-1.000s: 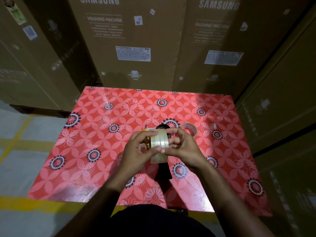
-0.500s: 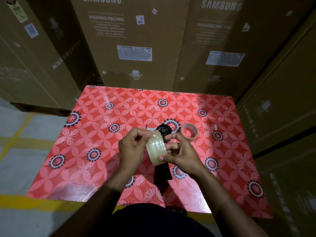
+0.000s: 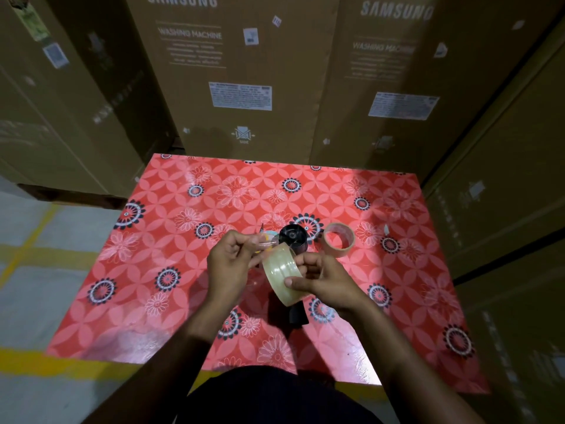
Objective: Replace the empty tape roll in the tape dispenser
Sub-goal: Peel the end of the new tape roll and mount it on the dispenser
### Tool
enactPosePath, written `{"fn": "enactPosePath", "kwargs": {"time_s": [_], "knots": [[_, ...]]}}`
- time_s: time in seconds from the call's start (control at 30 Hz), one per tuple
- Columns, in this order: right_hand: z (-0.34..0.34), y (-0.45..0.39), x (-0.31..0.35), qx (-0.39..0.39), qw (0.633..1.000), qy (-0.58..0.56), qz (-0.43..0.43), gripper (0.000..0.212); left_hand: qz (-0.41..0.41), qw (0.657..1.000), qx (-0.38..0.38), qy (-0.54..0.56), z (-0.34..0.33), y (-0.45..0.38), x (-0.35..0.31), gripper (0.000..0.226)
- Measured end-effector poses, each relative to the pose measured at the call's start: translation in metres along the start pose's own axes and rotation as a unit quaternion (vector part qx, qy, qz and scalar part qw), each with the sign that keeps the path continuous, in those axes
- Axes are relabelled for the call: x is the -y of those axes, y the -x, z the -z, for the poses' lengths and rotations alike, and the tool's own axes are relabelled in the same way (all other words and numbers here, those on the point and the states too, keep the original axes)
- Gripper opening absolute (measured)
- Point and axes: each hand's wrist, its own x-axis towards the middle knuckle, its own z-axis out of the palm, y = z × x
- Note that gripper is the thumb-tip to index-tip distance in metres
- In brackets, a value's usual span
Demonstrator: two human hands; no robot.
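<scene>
My right hand grips a full roll of clear tape above the middle of the red table. My left hand pinches the roll's loose end, with a short stretch of tape pulled out to the left. Under my hands lies the black tape dispenser; its round hub shows behind the roll and its handle sticks out below. The empty cardboard tape core lies flat on the table just right of the hub.
The table has a red flowered cover. Tall cardboard washing-machine boxes stand close behind and to the right of it. A grey floor with yellow lines lies to the left. A small scrap lies right of the empty core.
My hands have drawn apart: the left has pulled the tape's end out to the left, and the right has tilted the roll, uncovering the dispenser's hub.
</scene>
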Motion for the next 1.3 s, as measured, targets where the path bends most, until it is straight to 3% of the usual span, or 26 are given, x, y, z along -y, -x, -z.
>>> {"fn": "enactPosePath", "kwargs": {"time_s": [0.17, 0.23, 0.3, 0.43, 0.53, 0.57, 0.67, 0.8, 0.87, 0.97, 1.1, 1.17, 1.3], "knots": [[-0.006, 0.0, -0.001, -0.036, 0.999, -0.004, 0.001, 0.022, 0.029, 0.998, 0.009, 0.06, 0.004, -0.007, 0.0, 0.014], [-0.006, -0.001, -0.003, 0.005, 0.998, -0.051, -0.028, 0.034, 0.039, 0.994, 0.016, 0.103, 0.002, -0.009, 0.002, 0.014], [-0.005, -0.003, -0.007, 0.025, 0.997, -0.068, -0.035, 0.05, 0.067, 0.986, 0.024, 0.15, 0.003, -0.011, 0.006, 0.016], [0.008, -0.018, -0.018, -0.064, 0.996, -0.042, -0.034, 0.088, 0.146, 0.954, 0.05, 0.256, 0.016, -0.02, 0.02, 0.01], [0.018, -0.036, -0.021, -0.073, 0.994, 0.068, -0.033, 0.138, 0.192, 0.929, 0.048, 0.313, 0.021, -0.024, 0.033, 0.014], [0.019, -0.043, -0.021, -0.074, 0.991, 0.112, -0.022, 0.144, 0.198, 0.924, 0.044, 0.323, 0.022, -0.025, 0.037, 0.011], [0.019, -0.059, -0.021, -0.071, 0.979, 0.19, 0.024, 0.133, 0.207, 0.916, 0.017, 0.343, 0.022, -0.033, 0.046, 0.003], [0.024, -0.082, -0.025, -0.069, 0.979, 0.18, 0.065, 0.126, 0.209, 0.915, 0.008, 0.346, 0.017, -0.049, 0.049, 0.005], [0.029, -0.09, -0.025, -0.083, 0.977, 0.178, 0.078, 0.123, 0.197, 0.939, 0.008, 0.281, 0.012, -0.058, 0.047, 0.012], [0.039, -0.103, -0.026, -0.121, 0.97, 0.193, 0.089, 0.128, 0.172, 0.982, -0.03, 0.073, 0.014, -0.072, 0.047, 0.018], [0.05, -0.118, -0.034, -0.108, 0.961, 0.244, 0.068, 0.128, 0.163, 0.982, -0.039, -0.09, 0.035, -0.083, 0.064, 0.013], [0.051, -0.123, -0.039, -0.099, 0.955, 0.274, 0.061, 0.125, 0.13, 0.976, 0.014, -0.171, 0.042, -0.086, 0.068, 0.013], [0.047, -0.131, -0.047, -0.099, 0.948, 0.299, 0.055, 0.121, 0.094, 0.946, 0.148, -0.271, 0.031, -0.087, 0.063, 0.041]]}}
